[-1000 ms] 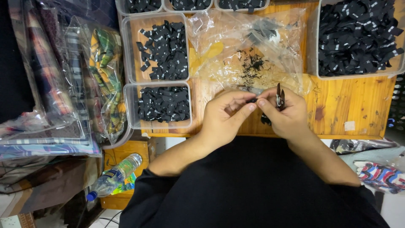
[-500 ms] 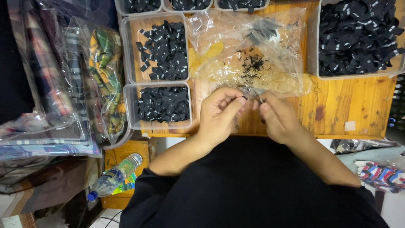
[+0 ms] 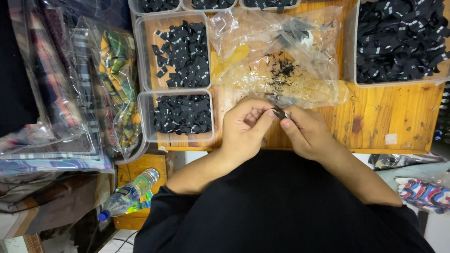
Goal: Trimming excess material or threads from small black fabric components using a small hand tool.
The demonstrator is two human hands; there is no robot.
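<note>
My left hand (image 3: 243,129) and my right hand (image 3: 307,133) meet over the front of a wooden table (image 3: 389,122). Together their fingertips pinch a small black fabric label (image 3: 280,112). Whether the right hand also holds a small tool is hidden by the fingers. Just beyond the hands lies a crumpled clear plastic bag (image 3: 281,61) with black thread scraps on it.
Clear plastic tubs of black labels stand at the left (image 3: 180,115), behind it (image 3: 178,51) and at the far right (image 3: 398,42). Bagged patterned fabrics (image 3: 75,93) pile at the left. A plastic bottle (image 3: 129,194) lies below the table, coloured cloth (image 3: 424,192) at right.
A second ago my right hand held a small dark tool upright. The hands have since drawn together and lowered, both now pinching the black label.
</note>
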